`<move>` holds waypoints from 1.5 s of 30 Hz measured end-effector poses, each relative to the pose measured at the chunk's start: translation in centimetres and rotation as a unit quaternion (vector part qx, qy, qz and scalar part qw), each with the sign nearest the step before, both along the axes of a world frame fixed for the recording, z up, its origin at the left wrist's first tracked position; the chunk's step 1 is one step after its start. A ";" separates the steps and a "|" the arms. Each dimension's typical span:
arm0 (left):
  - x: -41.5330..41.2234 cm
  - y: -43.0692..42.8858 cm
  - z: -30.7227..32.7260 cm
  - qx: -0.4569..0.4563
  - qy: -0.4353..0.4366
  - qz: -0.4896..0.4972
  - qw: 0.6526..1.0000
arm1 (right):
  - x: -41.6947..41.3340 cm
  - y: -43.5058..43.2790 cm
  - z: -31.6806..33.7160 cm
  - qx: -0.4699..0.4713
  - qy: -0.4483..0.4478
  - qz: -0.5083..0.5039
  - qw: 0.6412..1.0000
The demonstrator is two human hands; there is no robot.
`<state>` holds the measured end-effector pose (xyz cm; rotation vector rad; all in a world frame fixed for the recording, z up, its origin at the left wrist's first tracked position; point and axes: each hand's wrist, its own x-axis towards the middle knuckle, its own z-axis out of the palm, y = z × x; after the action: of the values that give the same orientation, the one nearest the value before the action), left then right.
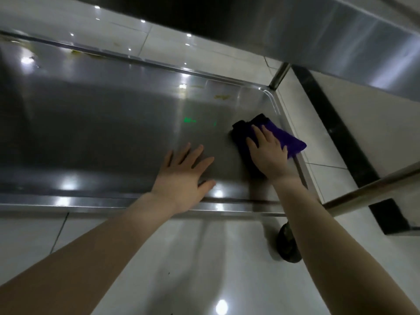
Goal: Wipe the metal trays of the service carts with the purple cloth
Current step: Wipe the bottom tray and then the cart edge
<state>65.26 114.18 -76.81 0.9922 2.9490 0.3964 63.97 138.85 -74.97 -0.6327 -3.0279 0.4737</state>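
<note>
The low metal tray point(91, 133) of a service cart fills the left and middle of the head view. A folded purple cloth point(288, 138) lies on the tray near its right rim. My right hand point(269, 151) lies flat on the cloth and presses it onto the metal, fingers spread toward the far corner. My left hand point(184, 173) rests flat on the bare tray just inside the near rim, fingers apart, holding nothing. Yellowish smears point(221, 96) sit near the far right corner of the tray.
An upper metal shelf point(341, 42) of the cart overhangs at the top right. A corner post point(279, 75) rises at the far right corner. A horizontal rail point(375, 189) crosses at the right. A black caster wheel point(287, 243) stands on the white tiled floor point(181, 258).
</note>
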 end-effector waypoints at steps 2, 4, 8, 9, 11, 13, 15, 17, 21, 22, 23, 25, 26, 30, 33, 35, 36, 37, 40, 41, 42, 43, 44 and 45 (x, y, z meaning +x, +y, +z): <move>-1.4 -2.3 0.7 0.015 0.005 -0.026 1.000 | 4.6 -2.8 -0.3 -0.001 0.012 0.081 0.997; -2.9 -5.5 1.3 0.006 0.037 -0.026 0.999 | 10.3 -5.4 -0.6 0.006 0.009 0.143 0.990; -4.2 -11.6 1.8 -0.017 0.034 0.039 0.999 | 11.5 -5.1 -0.3 0.018 -0.002 0.145 0.989; -4.0 -12.3 1.8 -0.016 0.030 0.052 0.998 | 9.2 -4.1 -0.2 0.020 0.004 0.117 0.993; -3.4 -12.5 1.7 -0.012 0.022 0.073 0.997 | 3.6 -2.4 0.6 0.020 0.003 0.012 1.000; -3.1 -12.0 1.7 -0.003 0.017 0.091 0.996 | -2.2 -1.9 1.4 -0.012 -0.001 -0.114 0.993; -3.2 -11.8 1.9 -0.003 0.019 0.096 0.995 | -6.8 -4.7 1.1 -0.034 -0.012 -0.149 0.988; -3.3 -11.8 1.8 0.000 0.023 0.095 0.995 | -9.8 -10.9 0.5 -0.015 -0.006 -0.019 1.000; -3.5 -12.4 1.5 0.002 0.032 0.086 0.996 | -12.4 -22.7 -0.5 -0.002 0.008 0.230 0.973; -3.7 -12.6 1.4 0.009 0.028 0.088 0.996 | -12.6 -23.0 -0.4 -0.016 -0.004 0.247 0.969; -3.9 -12.9 1.3 0.014 0.023 0.092 0.995 | -12.5 -22.2 -0.3 -0.020 -0.011 0.251 0.968; -4.1 -13.5 1.2 0.005 0.021 0.097 0.995 | -11.4 -18.0 -0.4 -0.008 0.003 0.204 0.979; -4.1 -13.7 1.1 0.001 0.023 0.095 0.995 | -10.4 -14.9 -0.3 -0.001 0.014 0.148 0.989; -3.6 -13.4 1.0 0.021 0.034 0.092 0.995 | -5.2 -0.9 1.0 0.001 0.009 -0.086 0.996; -3.4 -12.8 1.0 0.027 0.047 0.102 0.993 | -5.3 0.1 1.4 -0.031 -0.011 -0.177 0.984; -3.4 -12.7 1.1 0.023 0.043 0.099 0.994 | -7.7 -5.5 0.9 -0.017 0.005 -0.135 0.991; -3.4 -12.8 1.1 0.023 0.040 0.100 0.994 | -9.4 -9.5 0.5 -0.006 0.018 -0.073 0.997; -3.4 -12.9 1.2 0.022 0.037 0.100 0.994 | -11.1 -13.9 0.2 -0.001 0.030 0.002 1.000; -3.7 -13.8 1.4 0.024 0.027 0.085 0.996 | -13.8 -25.3 -0.3 -0.007 0.027 0.195 0.981; -3.9 -14.4 1.5 0.028 0.020 0.071 0.997 | -13.9 -26.9 -0.2 -0.010 0.026 0.223 0.974; -4.3 -15.4 1.6 0.021 0.013 0.053 0.998 | -13.9 -27.3 -0.2 -0.013 0.027 0.237 0.971; -4.7 -16.8 1.6 -0.002 0.007 0.031 0.999 | -13.6 -26.7 -0.2 -0.015 0.028 0.243 0.969; -5.1 -18.5 1.7 -0.032 0.004 0.015 0.999 | -13.0 -25.4 -0.1 -0.014 0.033 0.238 0.971; -5.4 -20.4 1.9 -0.054 0.005 0.010 0.998 | -12.3 -23.4 -0.1 -0.010 0.039 0.216 0.976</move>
<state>59.88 93.75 -74.90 0.9545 2.9553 0.2315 51.67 115.48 -75.09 0.0539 -3.0800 0.5201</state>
